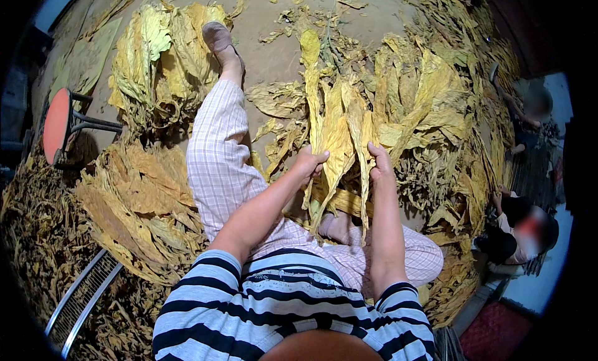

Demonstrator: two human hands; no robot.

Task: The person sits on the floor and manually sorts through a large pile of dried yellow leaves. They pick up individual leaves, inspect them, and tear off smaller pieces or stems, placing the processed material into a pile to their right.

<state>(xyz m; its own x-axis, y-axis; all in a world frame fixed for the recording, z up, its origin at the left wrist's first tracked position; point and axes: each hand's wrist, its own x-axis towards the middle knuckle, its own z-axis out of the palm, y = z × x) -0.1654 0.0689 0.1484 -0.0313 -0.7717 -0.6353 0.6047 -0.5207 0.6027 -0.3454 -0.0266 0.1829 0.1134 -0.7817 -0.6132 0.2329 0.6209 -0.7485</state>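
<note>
In front of my lap I hold several dried yellow tobacco leaves [338, 143], spread side by side with their tips hanging down. My left hand [310, 165] grips them on the left, thumb lying across the leaf edge. My right hand [380, 162] pinches long, narrow leaves [363, 127] on the right side. Beyond my right hand lies a heap of crumpled yellow tobacco leaves [434, 99]. A long leaf with a rounded yellow-green end [309, 48] stretches away from my left hand. My folded leg and shoe [335, 228] are partly hidden beneath the hanging tips.
Left of my outstretched leg [219, 146] lie a yellow leaf pile [161, 62] and a browner pile [145, 197]. A red-topped stool [57, 126] and a metal-framed mesh piece [81, 300] stand farther left. Two people [525, 230] sit among leaves at the right.
</note>
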